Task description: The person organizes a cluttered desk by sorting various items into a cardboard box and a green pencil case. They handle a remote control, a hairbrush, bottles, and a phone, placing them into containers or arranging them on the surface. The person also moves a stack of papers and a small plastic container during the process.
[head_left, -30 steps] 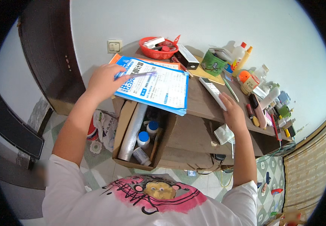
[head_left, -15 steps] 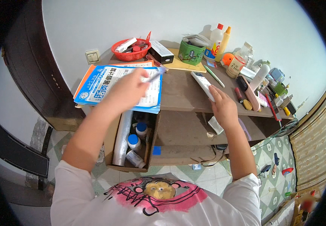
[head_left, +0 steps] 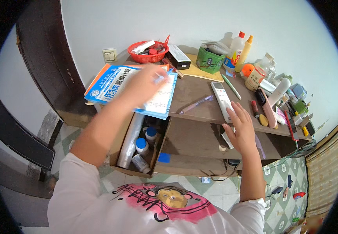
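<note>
Looking down past a white tee (head_left: 137, 212) with a cartoon monkey on it, so nearest first. Pulled-out drawer (head_left: 117, 155) at the desk's left end: long silvery roll (head_left: 131, 142), plus a couple of blue-capped bottles (head_left: 141, 147). Right hand (head_left: 242, 130) is loose, fingers spread, by the near end of a white remote control (head_left: 220, 95) lying on the brown desktop (head_left: 188, 87); can't tell if it's touching. Slim clear purplish pen (head_left: 196, 104) lies left of the remote. Left hand (head_left: 143, 85) is over the blue workbooks (head_left: 110, 84), with something bluish and pen-like at its fingers, but it's too blurry to tell if they're gripping. Pale green pen (head_left: 231, 86) sits just past the remote, pink hairbrush (head_left: 269, 111) off right. Way back by the wall: red plastic basket (head_left: 147, 58), black-and-white box (head_left: 178, 57), green tub (head_left: 209, 62), red-capped bottle (head_left: 236, 46).
</note>
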The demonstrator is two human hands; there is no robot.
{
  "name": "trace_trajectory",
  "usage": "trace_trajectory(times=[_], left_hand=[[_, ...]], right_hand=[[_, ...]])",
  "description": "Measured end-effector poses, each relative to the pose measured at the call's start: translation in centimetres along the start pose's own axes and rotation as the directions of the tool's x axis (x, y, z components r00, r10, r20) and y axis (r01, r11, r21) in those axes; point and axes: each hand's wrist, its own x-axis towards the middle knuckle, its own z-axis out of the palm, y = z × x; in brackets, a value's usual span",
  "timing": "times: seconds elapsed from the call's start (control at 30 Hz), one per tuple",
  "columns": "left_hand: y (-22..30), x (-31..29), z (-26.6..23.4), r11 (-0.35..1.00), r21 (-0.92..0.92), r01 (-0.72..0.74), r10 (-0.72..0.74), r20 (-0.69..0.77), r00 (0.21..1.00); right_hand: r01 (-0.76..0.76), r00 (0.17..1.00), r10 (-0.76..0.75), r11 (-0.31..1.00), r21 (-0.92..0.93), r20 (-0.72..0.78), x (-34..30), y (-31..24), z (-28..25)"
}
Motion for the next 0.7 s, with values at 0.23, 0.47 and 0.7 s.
trace_trajectory(times=[0.23,0.47,0.7], left_hand=[[-13.4,-0.3,-10.7,0.794,0.233,0.562,-0.524,-0.208,0.826],[-15.5,-3.1,-11.7,0.804,0.076,0.590,-0.592,0.007,0.806],[-15.1,-6.0,-13.5,0.693,-0.444,0.569,-0.558,0.169,0.812]], right_hand=[[0.251,0.968,-0.241,0.890,0.381,-0.074,3.6,-7.0,-0.4],[0.042,0.944,-0.077,0.992,0.115,0.320,10.1,-11.8,4.1],[-0.116,0.875,0.035,0.983,0.140,0.483,14.5,-13.2,7.8]])
